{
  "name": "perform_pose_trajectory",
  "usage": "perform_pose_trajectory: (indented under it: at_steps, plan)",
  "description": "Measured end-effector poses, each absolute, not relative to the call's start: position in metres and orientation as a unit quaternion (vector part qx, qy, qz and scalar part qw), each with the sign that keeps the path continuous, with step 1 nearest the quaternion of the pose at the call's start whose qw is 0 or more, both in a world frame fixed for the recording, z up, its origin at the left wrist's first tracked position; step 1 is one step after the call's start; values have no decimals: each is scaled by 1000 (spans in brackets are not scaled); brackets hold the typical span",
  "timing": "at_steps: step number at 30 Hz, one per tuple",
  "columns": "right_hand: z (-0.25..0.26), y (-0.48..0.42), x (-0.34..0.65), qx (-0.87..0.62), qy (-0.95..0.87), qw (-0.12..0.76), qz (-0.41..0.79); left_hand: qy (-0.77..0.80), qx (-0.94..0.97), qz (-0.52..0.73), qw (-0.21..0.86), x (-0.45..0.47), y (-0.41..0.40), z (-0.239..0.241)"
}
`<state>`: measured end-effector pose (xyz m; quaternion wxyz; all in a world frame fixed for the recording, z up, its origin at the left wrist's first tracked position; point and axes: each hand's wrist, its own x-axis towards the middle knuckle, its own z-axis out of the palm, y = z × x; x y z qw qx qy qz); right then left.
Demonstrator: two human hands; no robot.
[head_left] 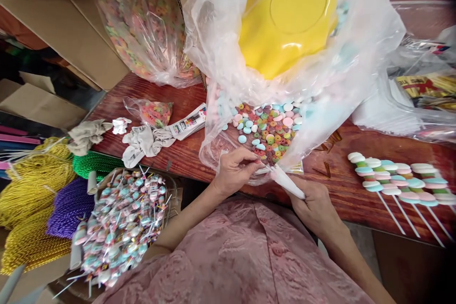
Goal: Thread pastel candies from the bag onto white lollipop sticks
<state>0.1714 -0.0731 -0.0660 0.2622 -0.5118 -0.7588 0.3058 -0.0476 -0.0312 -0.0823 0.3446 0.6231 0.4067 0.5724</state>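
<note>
My left hand (233,171) pinches the edge of a big clear plastic bag (356,57) at the near edge of the red wooden table (356,190). My right hand (313,202) is closed round a small narrow white bag (287,181), held against the big bag's mouth. Inside the big bag lie several small round candies (265,128), pastel discs and coloured rings. A yellow bowl (287,19) rests upside down in the big bag, above the candies.
Several candy skewers on white sticks (395,180) lie at the right. A tray of wrapped candy sticks (121,223) sits at lower left beside coils of yellow, purple and green cord (39,190). Another bag of ring candy (146,28), cloth gloves (146,142) and cardboard boxes (71,38) are behind.
</note>
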Motion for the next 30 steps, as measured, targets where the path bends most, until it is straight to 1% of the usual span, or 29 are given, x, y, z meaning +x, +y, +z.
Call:
perform_pose_trajectory:
  at_steps: [2, 6, 10, 14, 17, 21, 23, 30]
  plan:
    - [-64, -75, 169, -507, -737, 296, 334, 417, 611, 579, 343, -48, -33, -85]
    - [-64, -79, 160, -517, -706, 351, 333, 408, 625, 584, 319, -48, -34, -87]
    - [-67, -80, 151, -506, -710, 354, 340, 404, 619, 607, 292, -48, -31, -83]
    - [-73, -79, 150, -512, -713, 350, 327, 394, 645, 581, 301, -48, -32, -76]
    - [-75, -79, 151, -522, -707, 352, 323, 406, 605, 577, 368, -48, -34, -73]
    - [-74, -79, 150, -497, -715, 365, 330, 418, 456, 555, 556, -45, -32, -73]
    - [-73, -79, 150, -485, -720, 375, 325, 413, 410, 522, 623, -42, -32, -73]
    - [-72, -79, 149, -478, -714, 411, 305, 393, 447, 483, 643, -29, -44, -70]
